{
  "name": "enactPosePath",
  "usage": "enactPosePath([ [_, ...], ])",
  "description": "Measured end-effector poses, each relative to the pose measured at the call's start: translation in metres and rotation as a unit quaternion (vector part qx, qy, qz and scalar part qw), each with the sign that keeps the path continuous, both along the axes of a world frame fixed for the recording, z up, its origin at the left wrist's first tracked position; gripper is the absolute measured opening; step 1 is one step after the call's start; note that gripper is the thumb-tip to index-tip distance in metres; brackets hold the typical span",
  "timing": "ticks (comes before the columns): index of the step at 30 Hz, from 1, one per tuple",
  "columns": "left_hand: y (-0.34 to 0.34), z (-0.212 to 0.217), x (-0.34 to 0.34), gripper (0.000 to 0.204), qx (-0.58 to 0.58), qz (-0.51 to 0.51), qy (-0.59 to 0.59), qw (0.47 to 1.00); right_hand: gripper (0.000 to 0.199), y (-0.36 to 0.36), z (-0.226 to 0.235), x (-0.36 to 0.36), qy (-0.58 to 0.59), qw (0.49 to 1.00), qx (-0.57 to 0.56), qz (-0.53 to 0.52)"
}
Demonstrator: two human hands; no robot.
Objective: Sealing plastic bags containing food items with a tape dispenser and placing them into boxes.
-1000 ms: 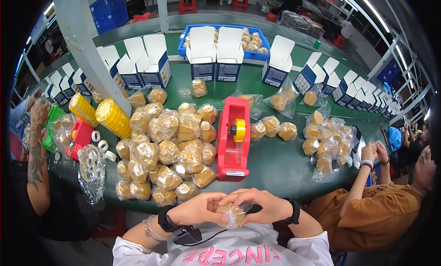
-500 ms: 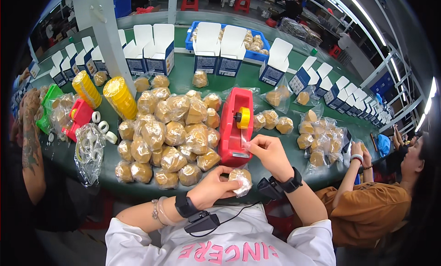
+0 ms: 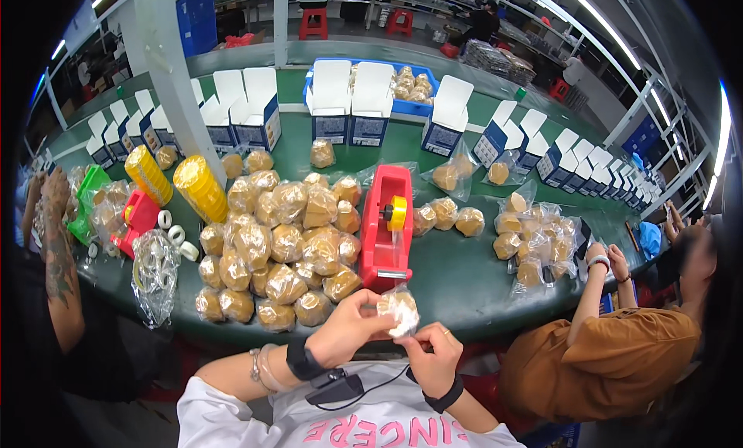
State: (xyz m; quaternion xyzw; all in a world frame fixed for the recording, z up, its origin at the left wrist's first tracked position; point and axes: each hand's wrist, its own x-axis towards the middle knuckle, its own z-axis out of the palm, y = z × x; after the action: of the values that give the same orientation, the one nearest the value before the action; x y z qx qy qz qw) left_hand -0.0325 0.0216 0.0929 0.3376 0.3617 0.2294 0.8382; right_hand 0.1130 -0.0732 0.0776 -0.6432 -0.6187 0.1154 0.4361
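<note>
While the long green table (image 3: 464, 285) runs the width of the room, what fills most of it is stock: a row of open white-and-blue boxes (image 3: 340, 111) along the far side, a blue crate (image 3: 422, 100) behind them, and a big heap of bagged tan lumps (image 3: 279, 247) in front of the person at work. Right of that heap stands a red tape dispenser (image 3: 385, 227) with a yellow roll (image 3: 396, 213) on its hub, its cutter end turned toward the person. Two yellow stacks (image 3: 200, 186) lie to the left, with loose white tape rings (image 3: 172, 230) beside them and an empty clear bag (image 3: 155, 274) near the table's edge.

Down at the near edge, just in front of the dispenser, both hands are closed on one small bag (image 3: 399, 309), held above the table's edge close to the chest. Left hand (image 3: 352, 330) wraps the bag's near side, fingers curled over it; right hand (image 3: 432, 353) pinches at its lower edge (whether a strip of tape sits under that thumb I can't make out).

To my eye the bag is being sealed. Doing it well would mean keeping the plastic pulled snug round the lump, folding the loose mouth flat before pressing anything over it, and holding the left hand firm so the bag doesn't turn.

Co-workers sit either side, a tattooed arm (image 3: 56, 247) left, an orange shirt (image 3: 611, 359) right.
</note>
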Motion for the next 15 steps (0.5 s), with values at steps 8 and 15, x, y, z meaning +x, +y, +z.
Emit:
enactPosePath([
  [8, 0.003, -0.004, -0.004, 0.038, 0.127, 0.056, -0.117, 0.983, 0.021, 0.033, 0.026, 0.04, 0.37, 0.877, -0.284, 0.116],
  [15, 0.011, -0.036, -0.01, 0.042, 0.209, 0.103, -0.093, 0.968, 0.031, 0.07, 0.029, 0.034, 0.476, 0.773, -0.376, 0.187],
])
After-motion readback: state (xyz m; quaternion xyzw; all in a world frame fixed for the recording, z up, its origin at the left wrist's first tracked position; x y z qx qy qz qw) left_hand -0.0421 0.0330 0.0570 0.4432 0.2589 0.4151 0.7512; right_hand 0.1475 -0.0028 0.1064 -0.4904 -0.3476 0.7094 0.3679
